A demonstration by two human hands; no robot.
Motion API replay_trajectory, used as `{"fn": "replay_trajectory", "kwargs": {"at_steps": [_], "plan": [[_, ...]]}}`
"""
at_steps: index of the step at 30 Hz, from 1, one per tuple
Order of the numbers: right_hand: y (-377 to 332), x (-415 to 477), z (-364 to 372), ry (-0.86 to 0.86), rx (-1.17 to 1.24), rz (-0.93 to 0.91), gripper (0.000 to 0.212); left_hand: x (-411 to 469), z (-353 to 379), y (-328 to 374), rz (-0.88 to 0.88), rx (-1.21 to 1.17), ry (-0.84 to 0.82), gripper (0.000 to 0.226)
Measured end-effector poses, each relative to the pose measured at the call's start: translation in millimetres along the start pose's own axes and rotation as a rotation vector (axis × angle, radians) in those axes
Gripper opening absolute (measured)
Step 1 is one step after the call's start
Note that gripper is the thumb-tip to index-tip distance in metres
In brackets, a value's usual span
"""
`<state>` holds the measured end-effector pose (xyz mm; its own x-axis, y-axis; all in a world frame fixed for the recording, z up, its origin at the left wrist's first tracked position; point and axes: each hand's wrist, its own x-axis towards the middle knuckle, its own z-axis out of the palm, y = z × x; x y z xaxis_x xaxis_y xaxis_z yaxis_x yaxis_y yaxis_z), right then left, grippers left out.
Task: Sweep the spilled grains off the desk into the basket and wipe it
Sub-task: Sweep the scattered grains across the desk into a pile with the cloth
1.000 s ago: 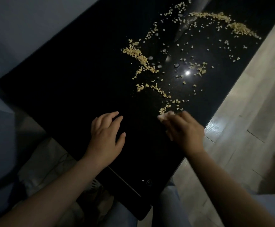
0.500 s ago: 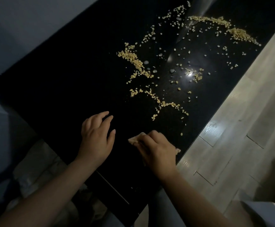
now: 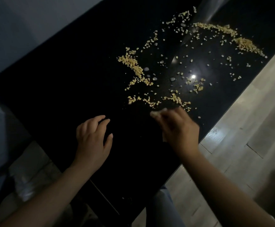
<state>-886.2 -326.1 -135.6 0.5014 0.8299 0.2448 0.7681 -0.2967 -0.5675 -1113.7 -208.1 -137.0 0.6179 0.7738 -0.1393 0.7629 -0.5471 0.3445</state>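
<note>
Most of the far right half of the glossy black surface (image 3: 68,79) carries the scattered pale yellow spilled grains (image 3: 133,68); the nearest trail lies just beyond the right hand (image 3: 179,128). Basket not identifiable in this dim view.

Left hand (image 3: 92,138) rests on the surface, fingers loosely spread, holding nothing. Right hand, blurred, grips a small pale cloth wad (image 3: 158,113).

Step, as judged: sweeping, early on; wiping not begun. Next stroke calls for setting the wad behind the grains and dragging them toward the near edge.

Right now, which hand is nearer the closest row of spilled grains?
Right. The right hand, gripping a pale cloth, is at the near edge of the row of grains; the left hand rests on bare desk, farther left.
</note>
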Motion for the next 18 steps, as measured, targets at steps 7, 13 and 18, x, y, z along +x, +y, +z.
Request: {"fn": "replay_trajectory", "kwargs": {"at_steps": [7,13,18], "plan": [[20.4,-53.9,11.6,-0.114,-0.035,-0.113,0.017,3.5,4.1,4.2,-0.043,0.019,0.002,0.051],[64.8,-7.6,-3.4,-0.038,-0.164,-0.021,0.021,4.9,6.0,10.7,-0.065,0.004,0.023,0.051],[54.2,30.8,-10.5,-0.017,-0.112,0.048,0.023,7.5,4.7,13.6,-0.096,-0.002,0.031,0.049]]}}
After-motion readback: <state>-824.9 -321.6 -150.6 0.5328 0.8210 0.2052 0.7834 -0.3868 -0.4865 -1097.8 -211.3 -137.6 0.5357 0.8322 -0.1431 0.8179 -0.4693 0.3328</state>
